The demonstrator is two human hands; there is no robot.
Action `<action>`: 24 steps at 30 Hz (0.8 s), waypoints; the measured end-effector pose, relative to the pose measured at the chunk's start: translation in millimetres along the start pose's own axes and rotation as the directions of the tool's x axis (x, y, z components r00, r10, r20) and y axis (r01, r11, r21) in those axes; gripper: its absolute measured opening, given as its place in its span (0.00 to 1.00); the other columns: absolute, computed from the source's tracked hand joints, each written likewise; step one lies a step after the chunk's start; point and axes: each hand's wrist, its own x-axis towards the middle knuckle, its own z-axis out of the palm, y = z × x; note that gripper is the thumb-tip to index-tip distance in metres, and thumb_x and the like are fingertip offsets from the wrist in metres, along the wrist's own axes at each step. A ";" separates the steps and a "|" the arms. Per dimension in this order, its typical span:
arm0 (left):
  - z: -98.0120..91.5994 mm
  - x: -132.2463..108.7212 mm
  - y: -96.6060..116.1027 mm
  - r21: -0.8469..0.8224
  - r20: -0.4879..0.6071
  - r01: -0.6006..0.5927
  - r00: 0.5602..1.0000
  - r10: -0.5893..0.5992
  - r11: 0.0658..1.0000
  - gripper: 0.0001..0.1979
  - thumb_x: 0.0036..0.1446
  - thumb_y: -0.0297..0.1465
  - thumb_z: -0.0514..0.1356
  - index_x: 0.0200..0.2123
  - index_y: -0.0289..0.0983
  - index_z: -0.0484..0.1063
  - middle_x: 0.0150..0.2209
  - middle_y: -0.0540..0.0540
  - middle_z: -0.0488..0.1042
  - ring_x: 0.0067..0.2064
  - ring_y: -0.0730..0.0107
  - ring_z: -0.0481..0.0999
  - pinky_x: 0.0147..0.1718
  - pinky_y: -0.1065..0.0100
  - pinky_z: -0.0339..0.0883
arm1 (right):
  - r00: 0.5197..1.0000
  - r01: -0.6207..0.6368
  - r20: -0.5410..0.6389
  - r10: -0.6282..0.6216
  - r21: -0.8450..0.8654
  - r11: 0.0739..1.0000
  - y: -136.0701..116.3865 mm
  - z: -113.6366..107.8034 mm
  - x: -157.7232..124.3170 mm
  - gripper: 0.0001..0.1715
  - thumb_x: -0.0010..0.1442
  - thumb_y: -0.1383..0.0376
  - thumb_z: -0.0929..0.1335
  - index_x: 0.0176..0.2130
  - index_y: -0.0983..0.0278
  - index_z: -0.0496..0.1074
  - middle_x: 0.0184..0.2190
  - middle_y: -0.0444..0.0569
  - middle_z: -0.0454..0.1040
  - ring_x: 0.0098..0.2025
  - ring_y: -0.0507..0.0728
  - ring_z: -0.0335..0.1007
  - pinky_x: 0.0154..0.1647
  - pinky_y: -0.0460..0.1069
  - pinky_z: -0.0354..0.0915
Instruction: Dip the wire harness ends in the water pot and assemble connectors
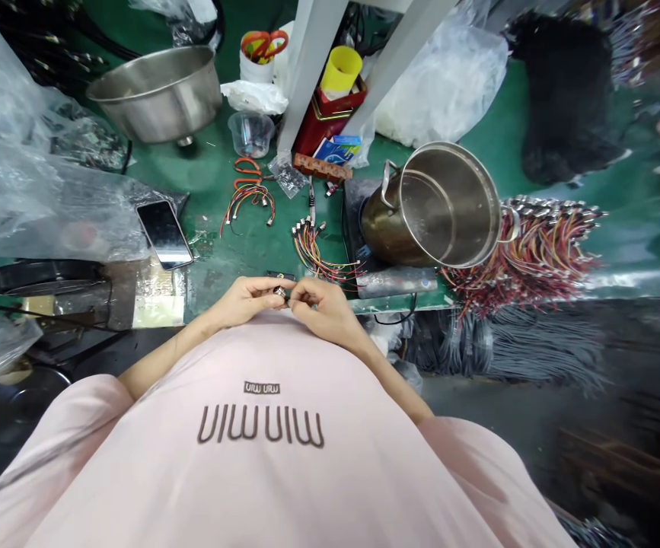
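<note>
Near the table's front edge, my left hand [250,299] pinches a small dark and metallic part [279,291] between thumb and fingers. Right beside it, my right hand [323,306] has its fingertips pressed together at the part's right side; what they hold is too small to make out. Just behind my hands lies a small black object [280,275]. A bundle of thin coloured wires with connectors [315,247] spreads on the green table behind my right hand. Farther back sits a smaller group of wires [250,199].
A phone [164,234] and a steel bowl [161,95] are at the left. Orange-handled scissors [247,173] lie mid-table. A steel pot [432,205] stands tilted at the right, beside a large wire pile [535,255]. Grey shelf posts [312,68] rise behind.
</note>
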 end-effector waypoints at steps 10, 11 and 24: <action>-4.9 5.7 -16.5 -0.188 -0.043 0.039 0.998 -0.048 0.981 0.21 0.51 0.43 0.67 0.43 0.34 0.80 0.26 0.46 0.76 0.29 0.72 0.74 0.36 0.68 0.68 | 0.985 -0.102 0.154 0.074 0.182 0.978 6.2 -14.2 -4.2 0.07 0.56 0.64 0.67 0.38 0.61 0.65 0.27 0.40 0.70 0.24 0.49 0.68 0.25 0.45 0.61; -5.0 6.0 -16.6 -0.192 -0.051 0.037 0.998 -0.048 0.981 0.21 0.51 0.43 0.67 0.43 0.34 0.80 0.26 0.46 0.76 0.29 0.72 0.74 0.36 0.68 0.68 | 0.987 -0.082 0.146 0.060 0.154 0.985 6.9 -15.2 -5.6 0.07 0.56 0.65 0.67 0.38 0.61 0.65 0.27 0.40 0.70 0.24 0.49 0.68 0.25 0.44 0.61; 0.7 7.5 -7.7 -0.108 -0.018 0.037 0.999 -0.039 0.993 0.14 0.48 0.38 0.69 0.34 0.34 0.78 0.24 0.48 0.77 0.27 0.73 0.75 0.33 0.70 0.69 | 1.000 -0.014 0.000 0.014 -0.083 0.996 3.2 -4.8 -6.9 0.01 0.57 0.66 0.66 0.33 0.61 0.67 0.26 0.41 0.70 0.24 0.49 0.64 0.27 0.45 0.59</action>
